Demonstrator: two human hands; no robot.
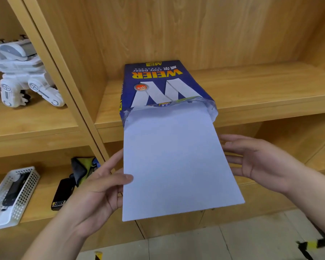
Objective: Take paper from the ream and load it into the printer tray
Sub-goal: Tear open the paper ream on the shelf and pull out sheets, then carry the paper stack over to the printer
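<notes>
A blue ream wrapper (158, 81) marked WEIER copy paper lies on a wooden shelf (261, 87), its torn end facing me. A stack of white paper (176, 162) sticks far out of that end, past the shelf edge. My left hand (99, 186) grips the stack's left edge, thumb on top and fingers underneath. My right hand (257, 162) is at the right edge with its fingers spread; whether it touches the paper is unclear. No printer is in view.
A white toy robot dog (24, 76) stands on the left shelf. Below it are a white perforated basket (9, 197), a black phone-like device (62, 194) and a dark bundle (83, 169). Pale tiled floor (195, 243) lies below the shelves.
</notes>
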